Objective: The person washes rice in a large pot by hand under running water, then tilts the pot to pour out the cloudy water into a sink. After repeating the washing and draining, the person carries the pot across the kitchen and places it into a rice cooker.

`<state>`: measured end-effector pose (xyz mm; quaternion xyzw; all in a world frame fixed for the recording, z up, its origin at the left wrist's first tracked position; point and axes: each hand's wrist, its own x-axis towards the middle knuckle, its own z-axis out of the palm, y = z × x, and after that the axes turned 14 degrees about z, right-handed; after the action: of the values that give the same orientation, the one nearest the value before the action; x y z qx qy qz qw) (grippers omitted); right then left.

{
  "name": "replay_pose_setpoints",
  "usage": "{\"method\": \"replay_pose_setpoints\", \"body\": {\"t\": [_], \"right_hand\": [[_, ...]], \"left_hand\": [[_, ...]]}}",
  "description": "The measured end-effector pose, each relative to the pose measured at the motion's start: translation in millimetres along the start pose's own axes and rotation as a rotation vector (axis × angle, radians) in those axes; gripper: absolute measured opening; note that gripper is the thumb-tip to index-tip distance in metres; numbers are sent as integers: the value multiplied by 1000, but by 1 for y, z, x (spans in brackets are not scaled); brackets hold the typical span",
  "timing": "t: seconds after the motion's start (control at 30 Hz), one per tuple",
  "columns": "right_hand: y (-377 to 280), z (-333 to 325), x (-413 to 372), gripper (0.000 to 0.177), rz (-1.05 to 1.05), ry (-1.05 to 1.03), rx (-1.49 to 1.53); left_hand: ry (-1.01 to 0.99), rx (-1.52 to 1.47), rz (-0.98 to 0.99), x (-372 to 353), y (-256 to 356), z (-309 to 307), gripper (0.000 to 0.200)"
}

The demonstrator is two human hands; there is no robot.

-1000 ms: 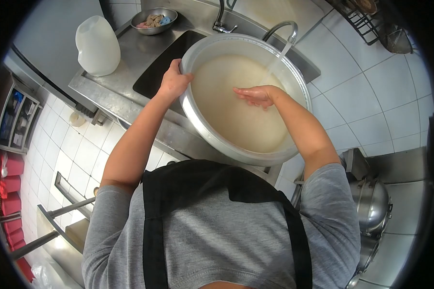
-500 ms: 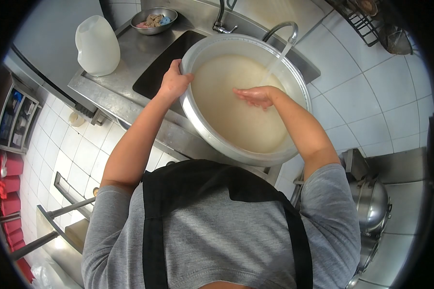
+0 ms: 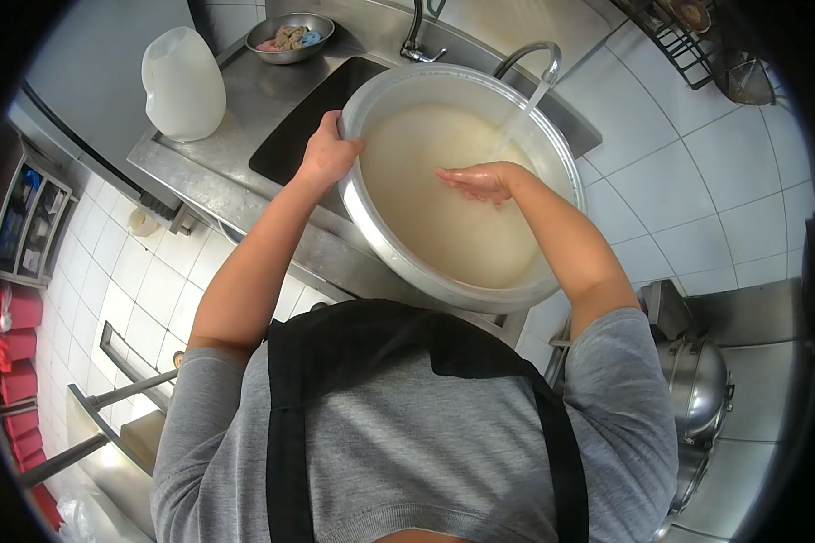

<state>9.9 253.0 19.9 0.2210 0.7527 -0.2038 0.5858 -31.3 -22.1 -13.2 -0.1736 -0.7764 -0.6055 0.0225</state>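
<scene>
Gripping the bowl (image 3: 385,249) by its left rim, the left hand (image 3: 328,152) is closed — the right hand (image 3: 478,181) lies open at centre frame in the cloudy water (image 3: 444,231).

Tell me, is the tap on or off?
On. A stream of water pours from the curved tap into the big bowl of cloudy water.

Large round pale metal basin (image 3: 444,291) with a wide rim, sitting upright over the dark sink (image 3: 290,136) at far centre, holding cloudy off-white water (image 3: 444,217) nearly to the brim, inner wall bare along its far-left side.
</scene>
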Motion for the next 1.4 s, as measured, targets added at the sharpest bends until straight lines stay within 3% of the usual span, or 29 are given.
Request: {"method": "replay_pose_setpoints", "body": {"t": [1.4], "right_hand": [[2, 2, -3, 103, -72, 4, 14]], "left_hand": [[-6, -26, -2, 2, -7, 1, 71]]}}
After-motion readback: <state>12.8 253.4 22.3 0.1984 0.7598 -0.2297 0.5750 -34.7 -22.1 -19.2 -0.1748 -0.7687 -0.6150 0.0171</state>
